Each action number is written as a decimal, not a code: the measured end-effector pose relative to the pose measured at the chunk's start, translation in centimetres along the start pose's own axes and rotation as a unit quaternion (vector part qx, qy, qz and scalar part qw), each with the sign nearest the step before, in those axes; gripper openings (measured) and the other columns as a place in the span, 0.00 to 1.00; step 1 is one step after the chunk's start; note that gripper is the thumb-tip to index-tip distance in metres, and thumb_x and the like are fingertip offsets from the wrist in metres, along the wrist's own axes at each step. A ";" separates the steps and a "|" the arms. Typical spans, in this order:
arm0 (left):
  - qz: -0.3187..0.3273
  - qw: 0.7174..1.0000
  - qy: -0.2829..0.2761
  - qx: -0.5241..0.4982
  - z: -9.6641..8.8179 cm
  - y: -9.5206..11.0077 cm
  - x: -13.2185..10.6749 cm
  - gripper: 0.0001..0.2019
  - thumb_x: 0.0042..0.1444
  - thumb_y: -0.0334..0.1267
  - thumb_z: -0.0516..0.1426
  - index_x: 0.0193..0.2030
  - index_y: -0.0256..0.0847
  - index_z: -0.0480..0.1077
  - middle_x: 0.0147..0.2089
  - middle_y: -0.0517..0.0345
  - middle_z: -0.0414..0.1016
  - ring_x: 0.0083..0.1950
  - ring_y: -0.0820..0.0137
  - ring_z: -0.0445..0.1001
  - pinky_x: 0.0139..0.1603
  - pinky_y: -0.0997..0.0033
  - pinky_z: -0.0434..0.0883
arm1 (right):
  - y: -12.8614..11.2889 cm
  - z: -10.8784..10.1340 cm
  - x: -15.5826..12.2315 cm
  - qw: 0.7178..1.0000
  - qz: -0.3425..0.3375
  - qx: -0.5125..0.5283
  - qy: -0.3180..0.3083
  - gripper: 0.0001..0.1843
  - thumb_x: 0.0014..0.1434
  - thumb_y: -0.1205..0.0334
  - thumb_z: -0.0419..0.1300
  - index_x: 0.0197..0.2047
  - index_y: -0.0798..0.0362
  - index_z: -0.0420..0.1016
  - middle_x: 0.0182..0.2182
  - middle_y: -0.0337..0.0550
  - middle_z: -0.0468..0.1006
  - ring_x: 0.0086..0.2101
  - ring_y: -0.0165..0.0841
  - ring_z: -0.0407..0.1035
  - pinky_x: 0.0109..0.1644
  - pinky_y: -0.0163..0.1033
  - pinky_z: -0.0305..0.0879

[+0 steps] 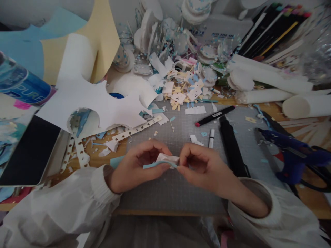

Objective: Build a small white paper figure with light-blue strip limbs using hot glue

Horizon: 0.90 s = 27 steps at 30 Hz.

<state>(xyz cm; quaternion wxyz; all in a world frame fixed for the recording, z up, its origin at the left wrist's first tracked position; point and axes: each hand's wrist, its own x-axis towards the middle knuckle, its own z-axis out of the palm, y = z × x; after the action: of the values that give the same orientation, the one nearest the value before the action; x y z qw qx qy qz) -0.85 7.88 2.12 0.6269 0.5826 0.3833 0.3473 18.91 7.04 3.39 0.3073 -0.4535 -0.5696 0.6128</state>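
Above the grey cutting mat point(170, 198), my left hand point(139, 165) is closed on a small white paper piece point(168, 158) and a light blue paper strip point(156, 163) lying along its near side. The thumb presses on the strip. My right hand point(207, 168) pinches the right end of both, fingertips close to those of the left. A blue paper sheet point(115, 162) shows partly behind my left wrist. Right of my hands lie a white-capped marker point(211, 138), a black pen with red ends point(215, 116) and a thick black tool point(232, 146).
A pile of small paper figures point(186, 88) sits at the back. White cut-out card point(100, 100), a phone point(29, 150) and a bottle point(24, 81) crowd the left. A blue glue gun point(294, 155) and paper rolls point(307, 105) lie right. Paper scraps are scattered about.
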 end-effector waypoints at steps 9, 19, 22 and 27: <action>-0.007 0.999 0.023 0.044 0.0 -0.1 0.1 0.07 0.52 0.34 0.62 0.38 0.39 0.71 0.35 0.57 0.76 0.34 0.72 0.73 0.28 0.78 0.70 | 0.1 0.1 -0.1 1.000 -0.002 -0.010 0.011 0.08 0.51 0.66 0.62 0.25 0.51 0.65 0.22 0.33 0.66 0.24 0.25 0.60 0.26 0.31 0.58; -0.033 0.999 0.006 0.010 -0.1 0.1 -0.2 0.10 0.52 0.34 0.63 0.39 0.39 0.69 0.36 0.58 0.74 0.35 0.74 0.73 0.31 0.79 0.71 | 0.0 0.0 0.0 1.000 0.004 -0.009 0.021 0.07 0.51 0.66 0.61 0.25 0.51 0.66 0.21 0.32 0.65 0.22 0.24 0.58 0.24 0.31 0.55; -0.018 1.000 0.003 0.002 0.0 0.2 -0.1 0.10 0.50 0.34 0.64 0.39 0.38 0.70 0.35 0.59 0.74 0.33 0.75 0.72 0.33 0.78 0.71 | 0.1 0.1 0.0 1.000 0.001 -0.016 0.023 0.07 0.50 0.67 0.61 0.25 0.51 0.66 0.21 0.32 0.65 0.22 0.24 0.58 0.25 0.31 0.55; -0.003 1.000 0.012 0.019 0.1 0.0 0.1 0.07 0.51 0.33 0.64 0.35 0.38 0.70 0.31 0.60 0.73 0.30 0.76 0.71 0.30 0.79 0.70 | 0.3 0.2 0.0 1.000 0.009 -0.015 0.013 0.07 0.50 0.67 0.61 0.25 0.51 0.66 0.21 0.32 0.65 0.23 0.24 0.59 0.25 0.31 0.56</action>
<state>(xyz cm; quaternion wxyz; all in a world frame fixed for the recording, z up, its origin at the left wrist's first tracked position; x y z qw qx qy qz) -0.72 7.94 2.15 0.6122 0.5893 0.3989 0.3447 18.71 6.92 3.12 0.3023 -0.4715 -0.5701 0.6011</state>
